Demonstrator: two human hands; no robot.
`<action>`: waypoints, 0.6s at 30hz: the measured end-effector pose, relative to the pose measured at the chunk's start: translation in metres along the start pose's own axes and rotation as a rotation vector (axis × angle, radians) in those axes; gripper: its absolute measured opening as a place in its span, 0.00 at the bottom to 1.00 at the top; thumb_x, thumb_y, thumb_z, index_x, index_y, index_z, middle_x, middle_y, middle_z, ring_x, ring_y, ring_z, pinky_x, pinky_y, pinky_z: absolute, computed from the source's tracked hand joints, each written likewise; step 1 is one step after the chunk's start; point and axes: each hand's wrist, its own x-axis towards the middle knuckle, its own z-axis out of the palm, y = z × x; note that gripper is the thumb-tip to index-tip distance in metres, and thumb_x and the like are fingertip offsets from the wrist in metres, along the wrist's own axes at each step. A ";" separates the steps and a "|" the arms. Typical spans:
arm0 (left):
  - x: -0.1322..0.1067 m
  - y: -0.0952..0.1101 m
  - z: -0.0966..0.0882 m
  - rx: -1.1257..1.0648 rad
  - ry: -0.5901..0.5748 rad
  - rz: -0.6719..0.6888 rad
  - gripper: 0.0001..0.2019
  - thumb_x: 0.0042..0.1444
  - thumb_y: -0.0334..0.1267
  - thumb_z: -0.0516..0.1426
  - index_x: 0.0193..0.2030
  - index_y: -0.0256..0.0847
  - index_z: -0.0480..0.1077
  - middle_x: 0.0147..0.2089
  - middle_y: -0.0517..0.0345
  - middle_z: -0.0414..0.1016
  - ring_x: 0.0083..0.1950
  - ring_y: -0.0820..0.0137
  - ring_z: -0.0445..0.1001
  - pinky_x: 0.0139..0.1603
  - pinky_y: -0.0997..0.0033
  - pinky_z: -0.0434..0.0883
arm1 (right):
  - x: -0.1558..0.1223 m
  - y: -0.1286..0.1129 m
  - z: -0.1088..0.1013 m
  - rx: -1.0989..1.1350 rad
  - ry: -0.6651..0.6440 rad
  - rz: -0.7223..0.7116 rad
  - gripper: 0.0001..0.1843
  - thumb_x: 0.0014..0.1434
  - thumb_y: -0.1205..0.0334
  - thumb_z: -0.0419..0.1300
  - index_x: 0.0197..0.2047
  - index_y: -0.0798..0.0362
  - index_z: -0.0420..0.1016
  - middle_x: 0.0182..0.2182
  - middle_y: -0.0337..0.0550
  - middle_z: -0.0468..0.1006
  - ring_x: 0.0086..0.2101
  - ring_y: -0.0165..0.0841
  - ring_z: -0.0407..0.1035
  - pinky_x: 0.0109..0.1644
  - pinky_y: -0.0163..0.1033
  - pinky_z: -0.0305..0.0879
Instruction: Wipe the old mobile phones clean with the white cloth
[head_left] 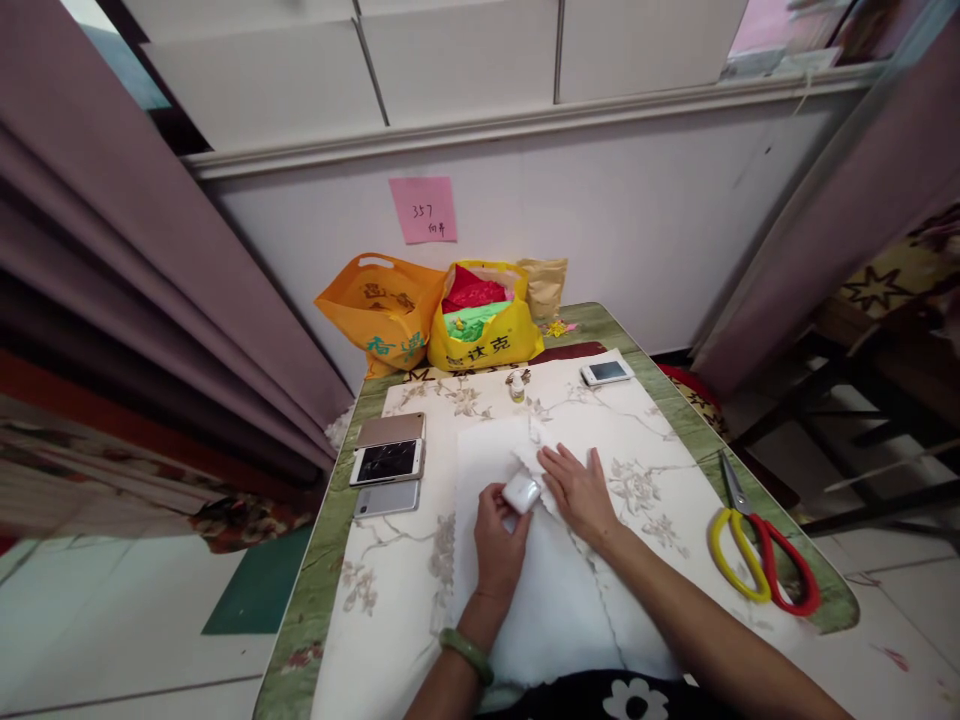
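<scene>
My left hand, with a green bangle on its wrist, is closed round a small white rounded object held just above a white sheet of fabric. My right hand lies flat with its fingers stretched out on a torn or folded edge of that white sheet, right beside the small object. The sheet rests on a cream floral cloth that covers a green patterned table.
Three phones lie stacked at the left of the cloth; another device sits at the far right. Scissors with yellow and red handles lie near the right edge. Two orange-yellow bags and a tiny bottle stand at the back.
</scene>
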 end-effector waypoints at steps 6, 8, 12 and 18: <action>-0.001 -0.004 -0.002 0.073 -0.003 0.050 0.18 0.49 0.34 0.60 0.48 0.41 0.66 0.42 0.55 0.71 0.40 0.68 0.73 0.43 0.65 0.73 | 0.006 0.007 -0.003 0.096 -0.029 -0.203 0.19 0.66 0.62 0.49 0.56 0.42 0.72 0.54 0.41 0.75 0.60 0.40 0.61 0.67 0.62 0.33; -0.001 -0.004 -0.002 0.128 -0.005 0.061 0.18 0.50 0.37 0.61 0.48 0.41 0.68 0.40 0.56 0.72 0.36 0.70 0.71 0.40 0.66 0.72 | 0.013 0.022 -0.008 0.085 0.076 0.032 0.17 0.66 0.61 0.48 0.50 0.45 0.76 0.50 0.44 0.78 0.58 0.43 0.64 0.66 0.64 0.35; -0.001 -0.001 -0.002 0.175 0.032 0.100 0.16 0.54 0.43 0.60 0.48 0.42 0.70 0.42 0.52 0.73 0.39 0.67 0.72 0.40 0.64 0.72 | 0.019 0.041 -0.017 0.199 0.237 0.300 0.20 0.67 0.56 0.45 0.46 0.51 0.77 0.44 0.47 0.81 0.47 0.40 0.73 0.63 0.57 0.51; 0.001 0.000 -0.002 0.234 0.000 0.161 0.08 0.60 0.42 0.55 0.35 0.41 0.71 0.40 0.52 0.71 0.42 0.66 0.71 0.44 0.63 0.71 | 0.006 0.014 -0.018 0.265 0.339 0.010 0.18 0.67 0.59 0.48 0.53 0.49 0.74 0.50 0.45 0.78 0.52 0.37 0.70 0.65 0.52 0.50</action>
